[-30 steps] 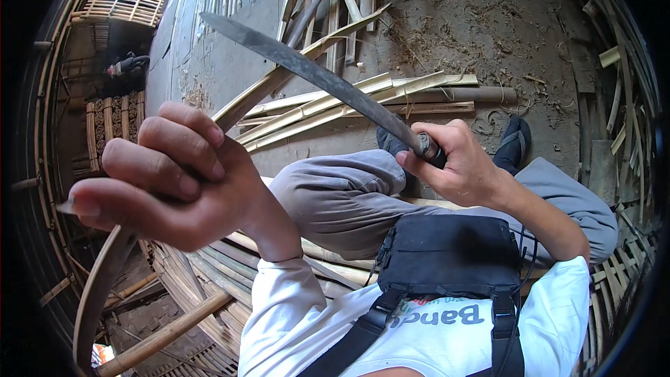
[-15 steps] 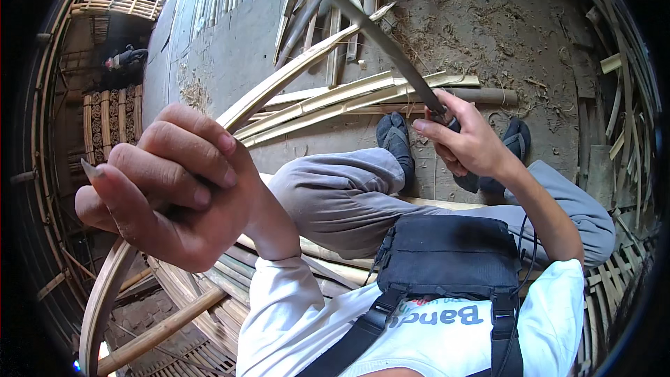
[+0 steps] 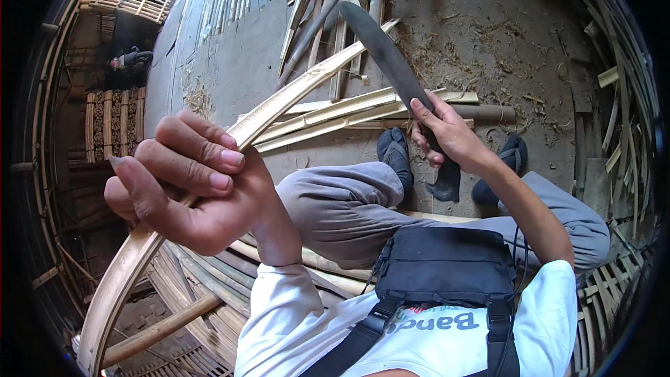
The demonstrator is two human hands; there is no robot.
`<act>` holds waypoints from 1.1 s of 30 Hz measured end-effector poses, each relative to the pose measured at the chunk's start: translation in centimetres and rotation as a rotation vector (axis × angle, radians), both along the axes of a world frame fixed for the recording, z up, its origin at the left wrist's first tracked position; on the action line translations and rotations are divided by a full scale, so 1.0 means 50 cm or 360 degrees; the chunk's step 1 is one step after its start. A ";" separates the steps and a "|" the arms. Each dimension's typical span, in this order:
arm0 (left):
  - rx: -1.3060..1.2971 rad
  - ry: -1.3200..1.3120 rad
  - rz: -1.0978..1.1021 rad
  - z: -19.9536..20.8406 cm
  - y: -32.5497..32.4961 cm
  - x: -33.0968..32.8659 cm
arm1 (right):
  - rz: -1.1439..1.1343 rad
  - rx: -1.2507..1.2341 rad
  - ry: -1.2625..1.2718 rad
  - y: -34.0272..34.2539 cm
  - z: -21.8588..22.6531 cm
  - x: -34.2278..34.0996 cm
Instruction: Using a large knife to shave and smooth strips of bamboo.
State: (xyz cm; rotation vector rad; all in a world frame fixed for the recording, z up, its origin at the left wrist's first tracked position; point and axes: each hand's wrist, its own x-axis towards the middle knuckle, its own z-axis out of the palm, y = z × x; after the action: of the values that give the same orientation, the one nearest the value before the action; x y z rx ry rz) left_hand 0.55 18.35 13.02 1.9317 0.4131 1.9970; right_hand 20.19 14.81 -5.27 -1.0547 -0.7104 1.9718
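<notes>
A long split bamboo strip (image 3: 293,94) runs diagonally past both sides of my left hand (image 3: 195,185). The fingers curl round it, and its pale inner face shows toward the far end. In my right hand (image 3: 447,132) is a machete (image 3: 380,49), gripped by its dark handle, whose hooked butt sticks out below the fist. The broad dark blade points up and to the left. Its tip is over the far part of the strip; I cannot tell whether the two touch.
Split bamboo pieces (image 3: 349,112) lie on the floor ahead of my feet. More poles and slats (image 3: 324,28) stand farther off. Shavings (image 3: 481,49) litter the ground at the far right. Bamboo lengths (image 3: 216,276) lie beside my left arm. A black pouch (image 3: 443,262) is strapped to my chest.
The bamboo strip has turned, showing more of its inner face, and my left hand has shifted slightly right. The machete has rolled so its blade shows broadside, with the tip lower and farther right.
</notes>
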 end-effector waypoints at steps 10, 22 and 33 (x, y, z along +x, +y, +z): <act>-0.0071 -0.0118 -0.0034 -0.005 0.001 0.003 | 0.0230 -0.0270 0.0607 -0.004 0.015 -0.026; -0.0018 -0.0081 -0.0014 -0.007 -0.008 0.012 | 0.0204 -0.0255 0.0788 -0.025 0.076 -0.063; 0.0000 -0.0090 -0.0242 -0.002 -0.008 -0.023 | 0.0337 -0.0162 0.0865 -0.031 0.077 -0.070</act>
State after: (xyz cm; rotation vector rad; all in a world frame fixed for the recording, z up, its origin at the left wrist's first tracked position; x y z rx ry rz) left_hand -0.62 17.97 12.92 1.8425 0.2439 1.9485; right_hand 16.69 13.25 -1.41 -0.4659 -0.4361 2.3554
